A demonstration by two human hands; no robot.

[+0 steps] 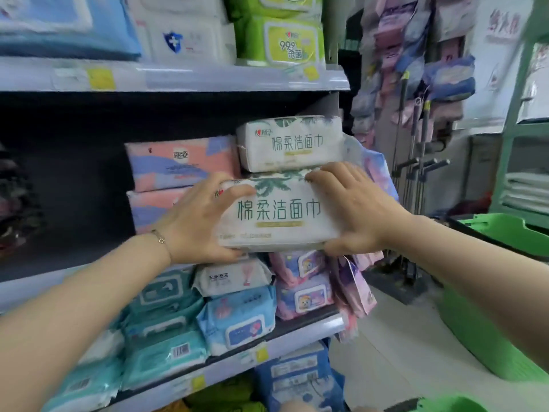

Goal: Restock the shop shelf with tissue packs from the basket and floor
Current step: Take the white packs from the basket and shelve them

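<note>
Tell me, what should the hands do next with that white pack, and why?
Probably slide the white pack straight back. Both the left hand and right hand grip its ends, and it juts out in front of the matching pack above and the pink packs beside it.

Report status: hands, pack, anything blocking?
Left hand and right hand both grip white pack. Pack at middle shelf, under matching pack. Nothing visibly blocking.
</note>
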